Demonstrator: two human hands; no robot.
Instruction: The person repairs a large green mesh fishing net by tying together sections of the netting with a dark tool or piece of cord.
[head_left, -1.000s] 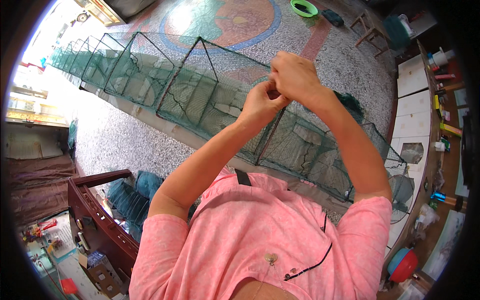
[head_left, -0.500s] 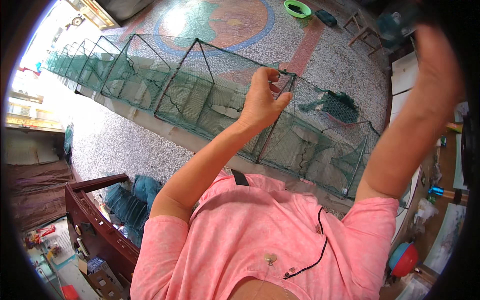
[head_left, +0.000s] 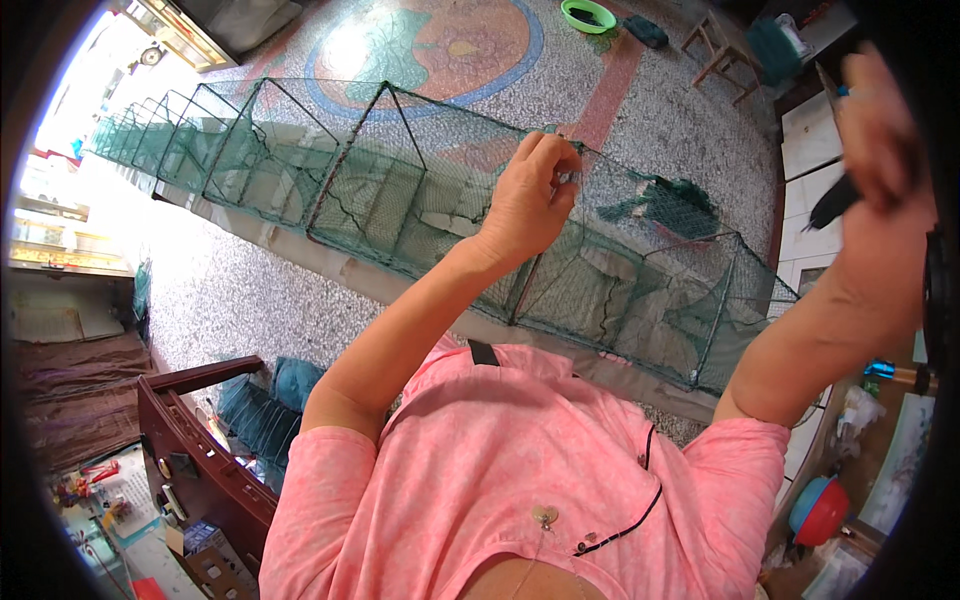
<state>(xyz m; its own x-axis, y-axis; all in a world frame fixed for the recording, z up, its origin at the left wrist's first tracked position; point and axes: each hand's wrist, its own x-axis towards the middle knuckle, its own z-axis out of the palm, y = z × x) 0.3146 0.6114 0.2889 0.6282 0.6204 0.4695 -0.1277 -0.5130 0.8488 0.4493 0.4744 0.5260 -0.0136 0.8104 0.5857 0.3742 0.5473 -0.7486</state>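
A long green net trap [head_left: 375, 205] with dark rectangular frames stretches across the view from the far left to the right. My left hand [head_left: 535, 195] is closed in a pinch on its upper edge, near the top of one frame. At the far right my right hand [head_left: 880, 140] is raised, smeared by motion, its fingers curled around a small black pointed tool [head_left: 835, 203]. The tool's exact kind is too blurred to tell. A bunched piece of dark green netting [head_left: 680, 208] shows behind the trap, right of my left hand.
A dark red wooden chair [head_left: 205, 440] with a blue cushion [head_left: 265, 410] stands at lower left. A green basin [head_left: 588, 16] sits on the speckled floor [head_left: 240, 290] at the back. A wooden stool [head_left: 718, 60] is at far right, and a red bowl [head_left: 825, 515] at lower right.
My left thumb and fingers, apart before, have closed on the net's upper edge. My right hand has turned and dropped slightly, bringing the black tool into sight.
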